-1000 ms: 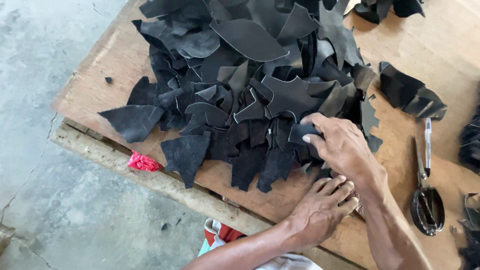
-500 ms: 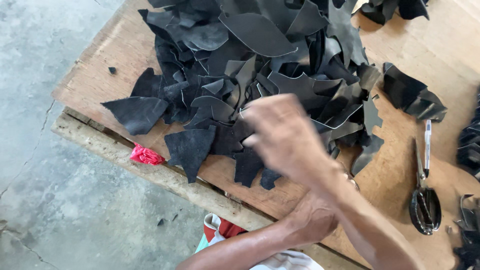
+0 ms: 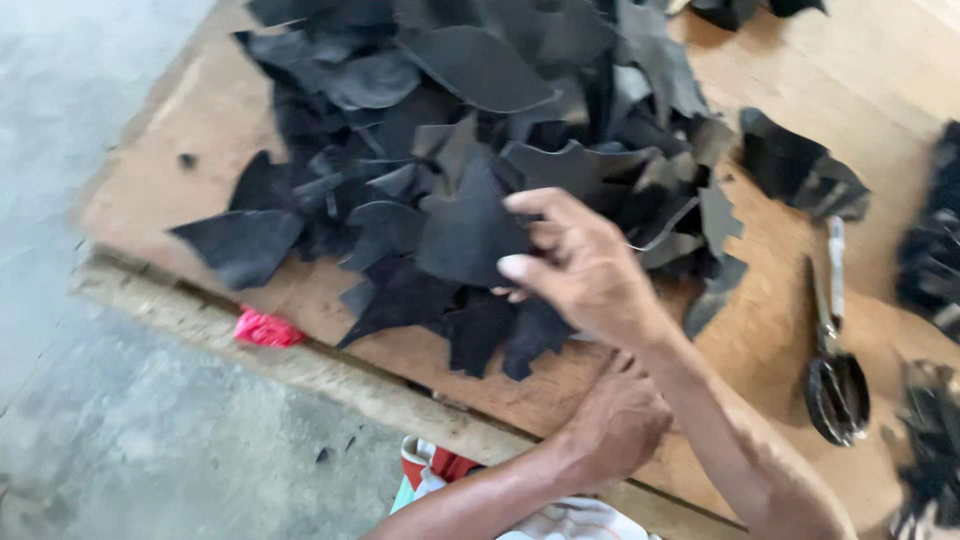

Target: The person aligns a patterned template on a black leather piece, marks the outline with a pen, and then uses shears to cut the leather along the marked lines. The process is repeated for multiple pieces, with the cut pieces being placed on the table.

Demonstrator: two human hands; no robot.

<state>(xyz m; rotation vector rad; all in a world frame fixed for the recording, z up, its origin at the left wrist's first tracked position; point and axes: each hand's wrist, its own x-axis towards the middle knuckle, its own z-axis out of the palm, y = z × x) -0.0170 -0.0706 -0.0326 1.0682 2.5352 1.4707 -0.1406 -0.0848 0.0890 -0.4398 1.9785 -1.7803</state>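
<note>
A big heap of black leather-like offcuts covers the wooden table. My right hand is raised over the near edge of the heap, thumb and fingers pinching one black offcut that hangs to its left. My left hand rests on the tabletop close to the front edge, just below the right wrist. Its fingers are partly hidden behind my right forearm, and nothing shows in it.
Black-handled scissors lie on the table to the right. A small stack of black pieces sits behind them, with more dark pieces at the right edge. A red scrap sticks out at the table's front edge. Concrete floor lies left.
My right hand has left the near side of the heap, swung up and left, and now holds one black offcut. My left hand stays on the table.
</note>
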